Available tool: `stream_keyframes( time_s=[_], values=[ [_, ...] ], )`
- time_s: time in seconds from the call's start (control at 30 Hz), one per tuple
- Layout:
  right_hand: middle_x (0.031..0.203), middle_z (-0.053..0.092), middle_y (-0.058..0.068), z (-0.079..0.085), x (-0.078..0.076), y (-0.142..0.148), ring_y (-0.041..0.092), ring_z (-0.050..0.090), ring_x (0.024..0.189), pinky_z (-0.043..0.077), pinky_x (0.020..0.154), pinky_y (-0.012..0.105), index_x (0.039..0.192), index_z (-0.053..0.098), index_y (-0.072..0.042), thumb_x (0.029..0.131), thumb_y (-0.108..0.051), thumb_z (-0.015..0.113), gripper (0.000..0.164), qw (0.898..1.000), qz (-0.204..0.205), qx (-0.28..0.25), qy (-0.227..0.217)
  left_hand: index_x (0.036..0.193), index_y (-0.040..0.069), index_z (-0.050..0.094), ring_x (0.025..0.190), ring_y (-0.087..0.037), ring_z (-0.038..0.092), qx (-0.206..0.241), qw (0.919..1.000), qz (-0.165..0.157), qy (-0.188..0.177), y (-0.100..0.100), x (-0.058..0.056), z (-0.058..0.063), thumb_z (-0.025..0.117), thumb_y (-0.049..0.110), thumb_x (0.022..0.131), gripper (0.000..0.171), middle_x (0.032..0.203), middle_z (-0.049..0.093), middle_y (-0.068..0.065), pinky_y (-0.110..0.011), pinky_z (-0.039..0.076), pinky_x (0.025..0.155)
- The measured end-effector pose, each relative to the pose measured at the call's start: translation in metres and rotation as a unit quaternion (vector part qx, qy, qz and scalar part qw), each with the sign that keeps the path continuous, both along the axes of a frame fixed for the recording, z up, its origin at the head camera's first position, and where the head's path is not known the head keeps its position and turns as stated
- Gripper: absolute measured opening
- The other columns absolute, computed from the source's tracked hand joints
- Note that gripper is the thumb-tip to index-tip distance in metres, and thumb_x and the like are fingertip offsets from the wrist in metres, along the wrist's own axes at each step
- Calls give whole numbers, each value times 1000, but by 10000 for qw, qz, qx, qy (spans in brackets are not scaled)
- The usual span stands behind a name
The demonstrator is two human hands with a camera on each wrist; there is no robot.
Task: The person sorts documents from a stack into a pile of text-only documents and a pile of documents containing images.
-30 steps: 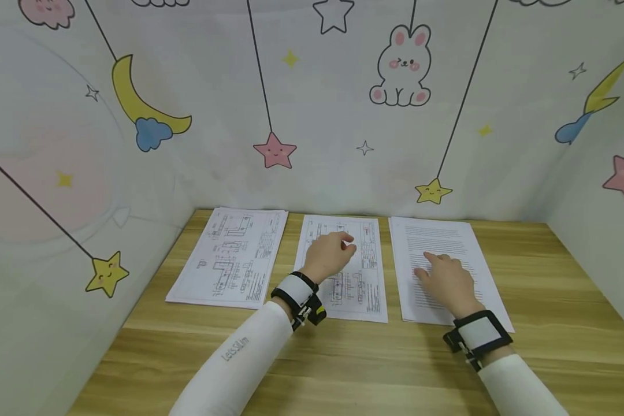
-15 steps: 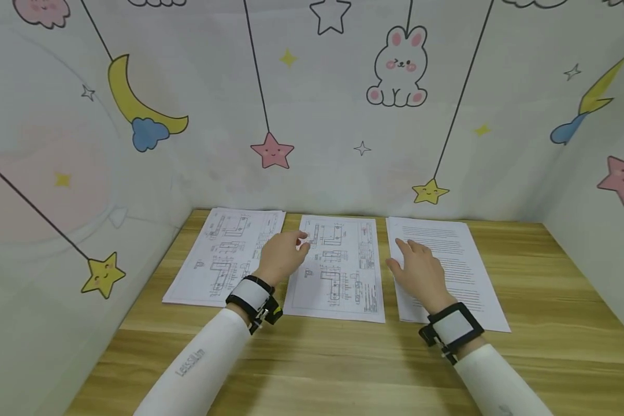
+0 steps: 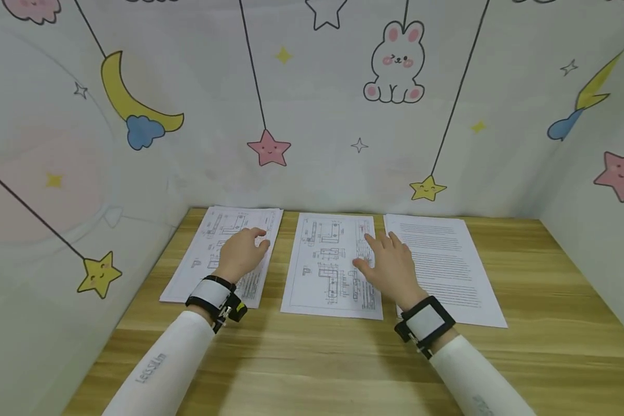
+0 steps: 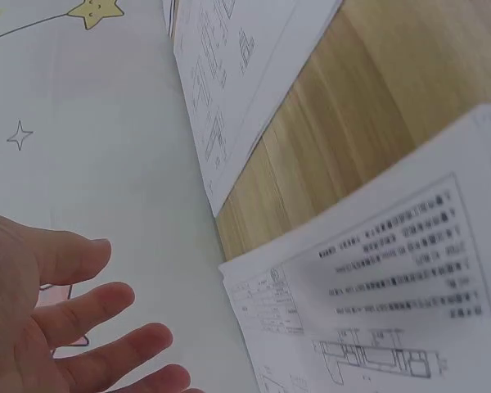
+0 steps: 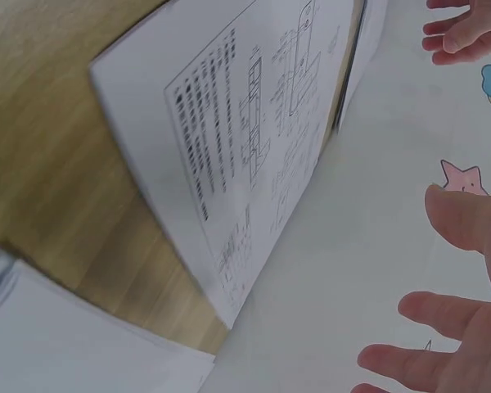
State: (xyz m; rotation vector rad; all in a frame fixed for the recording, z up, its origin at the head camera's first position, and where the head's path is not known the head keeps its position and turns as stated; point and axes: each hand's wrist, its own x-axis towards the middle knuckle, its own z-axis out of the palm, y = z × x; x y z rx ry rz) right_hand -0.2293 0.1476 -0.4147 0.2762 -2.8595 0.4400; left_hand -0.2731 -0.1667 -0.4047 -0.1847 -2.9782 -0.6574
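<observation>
Three lots of printed paper lie in a row on the wooden table. My left hand [image 3: 241, 252] hovers over the left stack of drawing sheets [image 3: 187, 280], fingers loosely bent and holding nothing. My right hand [image 3: 392, 268] hangs between the middle drawing sheets [image 3: 312, 294] and the right stack of text pages [image 3: 463, 289], its fingers spread and relaxed. Both palms face inward. In the left wrist view the left hand [image 4: 74, 315] is apart from the paper. The right wrist view has the right hand [image 5: 450, 327] likewise away from the middle sheets [image 5: 221, 139].
The wooden table [image 3: 312, 370] runs back to a pale cloth wall [image 3: 322, 179] printed with stars, a moon and a rabbit. Side walls close in at left and right. Strips of bare wood separate the paper stacks.
Both hands have moved left: the left from over the middle sheets to the left stack, the right from the text pages towards the middle sheets. The papers keep their places.
</observation>
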Motion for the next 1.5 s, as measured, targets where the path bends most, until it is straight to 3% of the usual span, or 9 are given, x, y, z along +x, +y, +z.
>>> stream_keyframes(
  time_s=[0.1, 0.17, 0.33, 0.63, 0.73, 0.9, 1.0, 1.13, 1.5],
  values=[
    [148, 46, 28, 2, -1, -10, 50, 38, 140, 34, 110, 67, 143, 52, -6, 91, -49, 66, 69, 10000, 86, 50, -4, 131, 6, 63, 46, -12, 36, -20, 9999, 108, -40, -12, -2, 0, 54, 29, 99, 40, 106, 70, -20, -23, 27, 41],
    [149, 45, 28, 3, -1, -16, 49, 38, 141, 33, 110, 67, 143, 51, -7, 90, -49, 66, 70, 9999, 147, 78, -24, 131, 5, 62, 48, -13, 40, -95, 9998, 154, -95, -19, -2, -1, 53, 28, 99, 41, 106, 70, -21, -23, 29, 41],
    [151, 44, 26, 2, 0, -29, 49, 33, 144, 30, 113, 68, 145, 50, -9, 91, -50, 64, 70, 9994, 214, 119, -240, 132, 2, 61, 73, -23, 62, -363, 9980, 270, -432, -37, -1, -6, 54, 28, 98, 43, 126, 66, -23, -29, 42, 50],
    [152, 45, 22, -6, 1, -47, 46, 35, 145, 31, 114, 65, 146, 49, -13, 92, -54, 61, 69, 9978, 273, 373, -470, 137, -1, 55, 99, -34, 65, -560, 9936, 356, -912, -56, -1, -20, 54, 32, 98, 51, 134, 61, -26, -43, 53, 72],
    [153, 44, 22, -7, 1, -54, 46, 33, 146, 30, 114, 65, 146, 49, -13, 92, -53, 62, 69, 9973, 337, 297, -581, 142, -3, 50, 119, -42, 59, -628, 9917, 182, -1103, -59, -1, -24, 56, 35, 98, 58, 142, 53, -28, -55, 51, 91],
    [153, 43, 23, -10, 2, -64, 46, 31, 146, 28, 115, 66, 146, 49, -12, 93, -50, 62, 67, 9963, 511, 114, -688, 149, -5, 37, 141, -55, 32, -686, 9842, -238, -1616, -61, -3, -30, 57, 41, 97, 73, 153, 33, -36, -67, 34, 109],
    [153, 43, 23, -12, 3, -69, 46, 32, 146, 29, 114, 66, 146, 49, -12, 94, -49, 61, 65, 9957, 601, 109, -700, 152, -5, 31, 144, -59, 21, -644, 9792, -377, -1885, -62, -1, -34, 57, 44, 96, 79, 156, 23, -39, -69, 29, 112],
    [153, 42, 23, -12, 5, -76, 46, 32, 146, 29, 114, 67, 145, 50, -12, 93, -47, 63, 64, 9948, 715, 50, -727, 152, -4, 31, 144, -60, 16, -711, 9774, -388, -1950, -61, 3, -36, 59, 46, 95, 81, 156, 17, -40, -71, 27, 111],
    [154, 42, 22, -20, 5, -97, 46, 32, 146, 30, 114, 65, 145, 51, -14, 94, -47, 61, 62, 9910, 980, 142, -896, 152, -1, 34, 144, -60, 20, -907, 9797, -318, -1758, -52, 13, -40, 60, 48, 94, 80, 156, 20, -39, -70, 31, 109]
  ],
)
